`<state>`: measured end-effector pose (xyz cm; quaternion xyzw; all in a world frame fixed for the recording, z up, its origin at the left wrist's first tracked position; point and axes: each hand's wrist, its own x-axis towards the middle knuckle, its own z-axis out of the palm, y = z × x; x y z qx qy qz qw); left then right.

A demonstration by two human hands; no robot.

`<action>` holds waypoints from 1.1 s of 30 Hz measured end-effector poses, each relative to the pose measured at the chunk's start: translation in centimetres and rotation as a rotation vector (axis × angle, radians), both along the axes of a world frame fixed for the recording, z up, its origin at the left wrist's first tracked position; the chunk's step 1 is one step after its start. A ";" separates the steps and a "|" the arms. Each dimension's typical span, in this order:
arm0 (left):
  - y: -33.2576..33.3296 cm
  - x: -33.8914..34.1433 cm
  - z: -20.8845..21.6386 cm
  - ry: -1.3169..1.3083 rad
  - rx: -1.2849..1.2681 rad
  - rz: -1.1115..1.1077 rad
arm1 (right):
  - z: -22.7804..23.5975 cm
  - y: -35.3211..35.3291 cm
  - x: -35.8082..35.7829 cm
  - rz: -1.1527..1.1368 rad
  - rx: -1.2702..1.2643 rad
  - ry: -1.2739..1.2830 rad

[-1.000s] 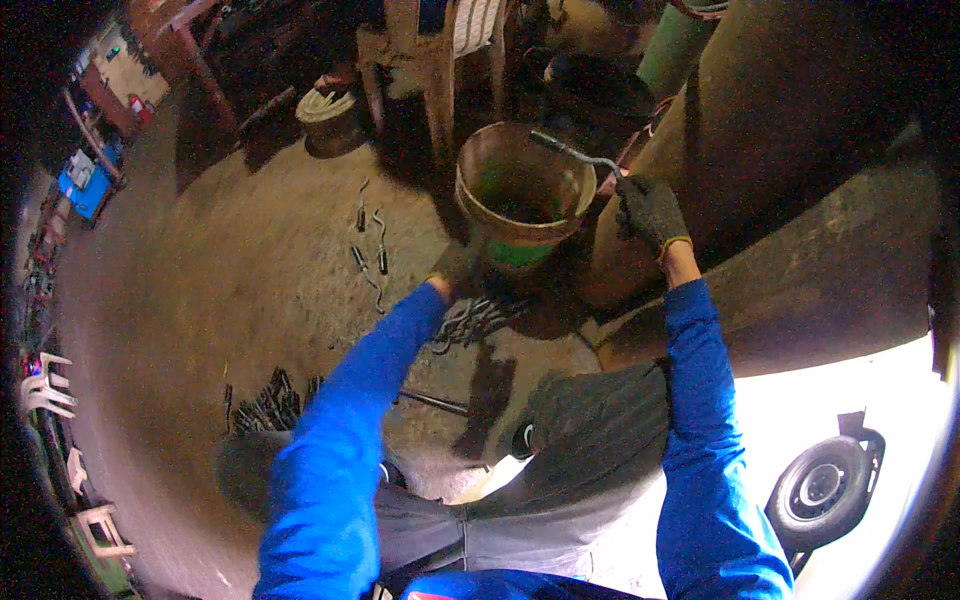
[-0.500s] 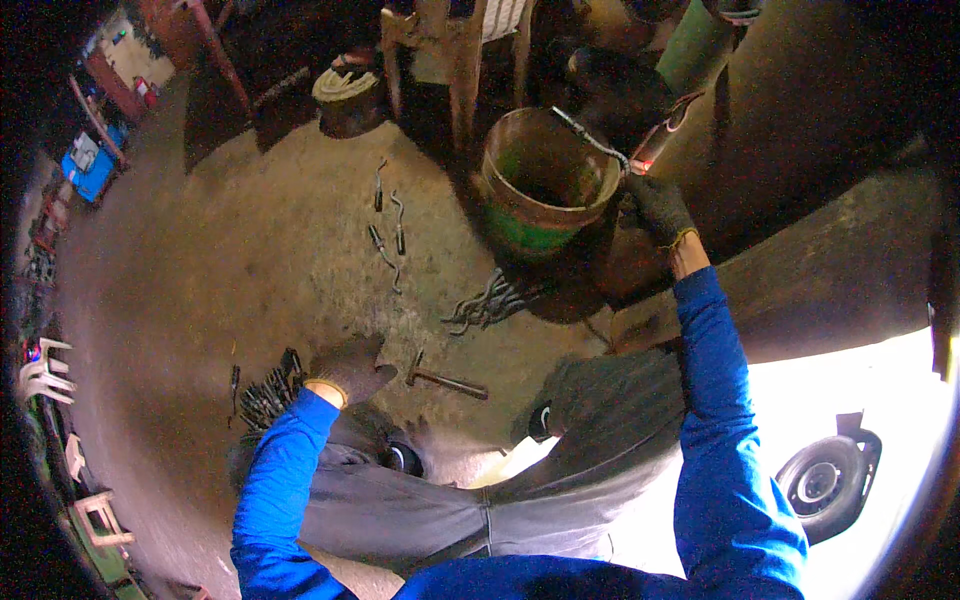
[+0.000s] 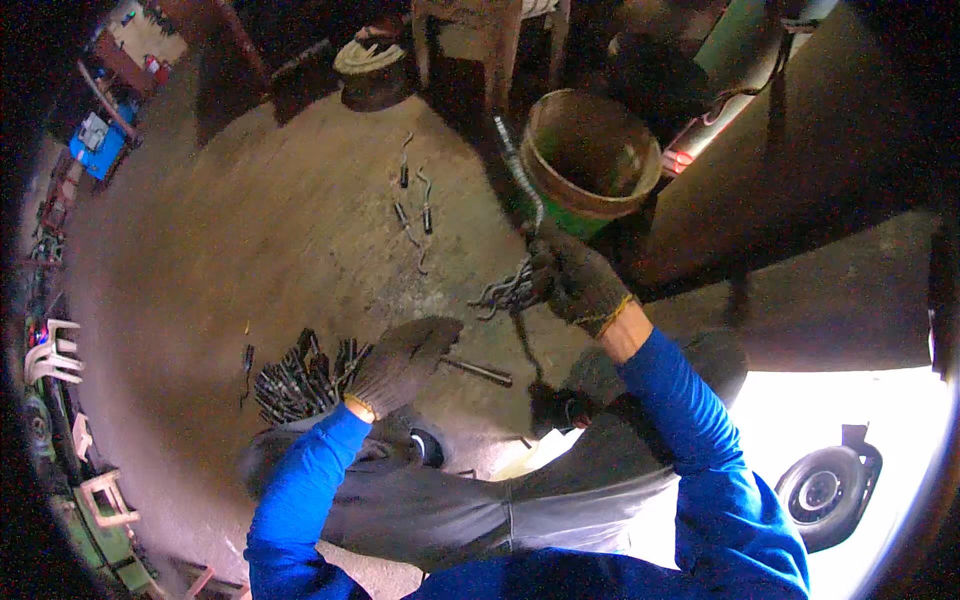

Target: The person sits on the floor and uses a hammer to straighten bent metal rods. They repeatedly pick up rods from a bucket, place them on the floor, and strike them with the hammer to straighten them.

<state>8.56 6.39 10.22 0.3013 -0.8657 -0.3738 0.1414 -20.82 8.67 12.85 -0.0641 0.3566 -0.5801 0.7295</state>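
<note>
My right hand (image 3: 580,278), in a dark knit glove, is closed around the lower end of a bent metal rod (image 3: 519,172) with a ribbed or threaded upper part. The rod stands up beside a rusty bucket (image 3: 540,165) with green on its outside. Below that hand, several wavy metal rods (image 3: 500,292) lie piled on the floor. My left hand (image 3: 410,358), gloved too, has its fingers stretched out over the head end of a hammer (image 3: 480,372); only the handle shows. Beside my left wrist is a heap of dark-ended rods (image 3: 297,385).
Three bent rods (image 3: 427,205) lie apart on the floor ahead. Beyond them are a round drum-like stand (image 3: 375,85) and a wooden chair or stool (image 3: 465,45). A large dark curved surface (image 3: 800,200) rises on the right. A wheel (image 3: 822,490) stands at the lower right.
My right hand has come back from the bucket's far right rim to its near side, bringing the rod. My left hand has moved right, over the hammer's head. The view has shifted slightly.
</note>
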 end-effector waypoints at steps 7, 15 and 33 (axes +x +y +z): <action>1.4 -1.7 3.3 0.339 0.875 0.265 | -0.4 3.3 7.7 0.245 0.252 -0.355; 2.3 -0.4 3.6 0.102 0.350 0.177 | 1.5 5.8 10.0 0.471 0.094 -0.419; 3.0 -0.3 5.0 0.352 0.975 0.338 | 2.4 6.8 10.9 0.585 0.104 -0.786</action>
